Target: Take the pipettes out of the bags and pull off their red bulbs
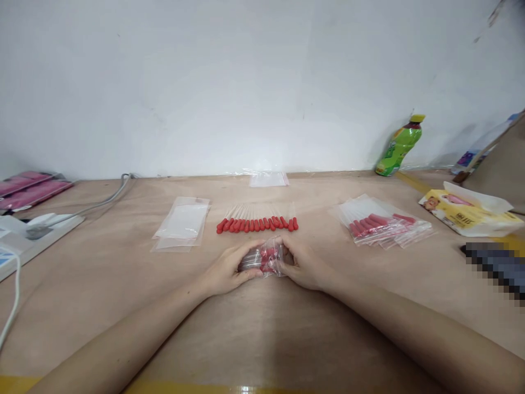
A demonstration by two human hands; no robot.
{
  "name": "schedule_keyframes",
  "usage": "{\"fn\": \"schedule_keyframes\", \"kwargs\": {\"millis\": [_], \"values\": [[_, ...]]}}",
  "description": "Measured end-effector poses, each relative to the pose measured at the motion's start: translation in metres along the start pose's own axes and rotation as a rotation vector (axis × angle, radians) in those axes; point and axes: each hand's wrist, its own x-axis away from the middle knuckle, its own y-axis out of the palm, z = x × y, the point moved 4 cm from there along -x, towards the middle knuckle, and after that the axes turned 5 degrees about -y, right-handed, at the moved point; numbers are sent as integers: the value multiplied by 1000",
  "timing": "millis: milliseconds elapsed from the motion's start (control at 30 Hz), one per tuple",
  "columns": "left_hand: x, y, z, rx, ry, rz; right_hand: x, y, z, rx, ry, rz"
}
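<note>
Between my two hands is a clear plastic bag [270, 260] holding droppers with red rubber bulbs. My left hand [227, 268] is closed on the bag's left end, where the clear tubes lie. My right hand [305, 264] grips its other end, beside the red bulbs. Just beyond my hands lies a row of several loose droppers [256, 224], bulbs towards me and clear tubes pointing away. To the left sits a small stack of flat clear bags [182, 219]. On the right, filled bags of droppers [369, 223] overlap in a pile.
Another flat bag [268, 179] lies by the wall. A green bottle [400, 146] leans there, behind a yellow tissue pack [463, 210]. A blurred dark object [496, 268] lies at right. Leftward are a white power strip [53, 224] with cables and pink packets [36, 189].
</note>
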Motion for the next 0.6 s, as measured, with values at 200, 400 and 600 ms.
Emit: {"fn": "schedule_keyframes", "kwargs": {"millis": [200, 400, 600], "values": [[-1, 0, 1, 30, -11, -15, -3, 3, 5, -86, -17, -52], [-2, 0, 2, 29, -33, -39, -5, 3, 16, -274, 97, -98], [-2, -1, 2, 17, -77, -44, -4, -12, 15, -399, 153, -159]]}}
